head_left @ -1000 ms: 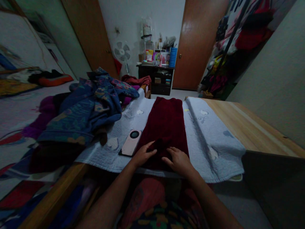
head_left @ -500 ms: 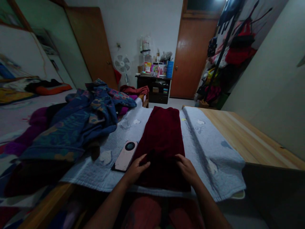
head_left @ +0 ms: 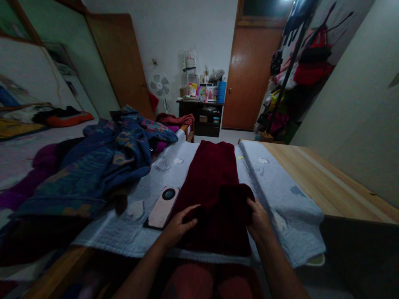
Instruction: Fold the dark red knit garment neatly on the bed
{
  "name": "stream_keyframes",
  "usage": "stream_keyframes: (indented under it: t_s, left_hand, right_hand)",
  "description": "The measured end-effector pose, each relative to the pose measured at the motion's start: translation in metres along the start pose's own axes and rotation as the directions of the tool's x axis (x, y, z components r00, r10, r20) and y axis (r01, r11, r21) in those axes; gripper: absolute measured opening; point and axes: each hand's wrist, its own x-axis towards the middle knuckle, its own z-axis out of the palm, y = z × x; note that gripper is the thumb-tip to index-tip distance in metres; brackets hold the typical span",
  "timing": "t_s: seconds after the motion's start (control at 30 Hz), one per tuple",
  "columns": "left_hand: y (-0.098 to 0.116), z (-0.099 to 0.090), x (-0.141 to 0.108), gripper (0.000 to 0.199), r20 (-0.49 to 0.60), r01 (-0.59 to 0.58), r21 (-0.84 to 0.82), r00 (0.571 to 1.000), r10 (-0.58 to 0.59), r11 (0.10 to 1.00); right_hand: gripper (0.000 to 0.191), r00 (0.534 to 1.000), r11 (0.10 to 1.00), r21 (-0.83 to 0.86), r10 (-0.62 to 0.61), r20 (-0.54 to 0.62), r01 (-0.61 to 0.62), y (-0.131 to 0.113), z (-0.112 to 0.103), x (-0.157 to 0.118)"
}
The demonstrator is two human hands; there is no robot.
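A dark red, velvety folded garment (head_left: 205, 178) lies lengthwise in front of me on a pale blue patterned cloth (head_left: 134, 236); its exact kind cannot be told. At its near right side, my right hand (head_left: 259, 218) is closed on a raised fold of it, thumb on top and the other fingers partly hidden. My left hand (head_left: 179, 224) rests at the garment's left edge, with thumb and fingers apart. Just left of that hand is a pink phone (head_left: 162, 207), lying camera side up.
A heap of blue floral clothes (head_left: 115, 158) lies on the left. To the right runs a wooden board (head_left: 299, 174) partly under the pale cloth. Farther back are a fan (head_left: 160, 85), a dark cabinet (head_left: 199, 120) and a brown door (head_left: 249, 79).
My right hand has moved slightly right, lifting and turning a fold of the red garment's near right part. The left hand stays nearly where it was.
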Motion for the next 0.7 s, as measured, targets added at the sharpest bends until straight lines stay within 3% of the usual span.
stream_keyframes:
  t_s: [0.17,0.3,0.4,0.5,0.57,0.63,0.7]
  left_hand:
    - [-0.005,0.002,0.002,0.050,0.048,-0.064,0.081,0.997,0.060,0.995]
    - [-0.011,0.006,0.002,0.051,0.099,-0.108,0.209,0.991,0.088,0.972]
    - [-0.007,0.006,0.000,0.069,0.155,-0.118,0.357,0.986,0.066,0.927]
    - [0.014,0.003,0.005,0.087,0.220,-0.081,0.447,0.975,-0.021,0.891]
    - [0.035,0.002,0.019,0.072,0.248,-0.103,0.440,0.969,-0.010,0.892]
    - [0.054,0.004,0.045,0.041,0.230,-0.184,0.396,0.968,0.097,0.900]
    - [0.066,0.010,0.081,0.034,0.158,-0.281,0.416,0.959,0.236,0.865]
  right_hand:
    - [0.043,0.993,0.982,-0.155,-0.094,0.075,0.105,-0.041,0.028,0.007]
    - [0.045,0.973,0.959,-0.186,-0.195,0.122,0.216,-0.074,0.050,0.021]
    - [0.040,0.954,0.941,-0.179,-0.262,0.145,0.286,-0.094,0.064,0.033]
    - [0.036,0.930,0.920,-0.164,-0.332,0.158,0.356,-0.110,0.074,0.044]
    - [0.036,0.918,0.911,-0.149,-0.362,0.161,0.385,-0.117,0.077,0.050]
    - [0.038,0.909,0.904,-0.138,-0.380,0.168,0.404,-0.121,0.079,0.055]
    - [0.039,0.906,0.902,-0.131,-0.388,0.170,0.411,-0.123,0.079,0.059]
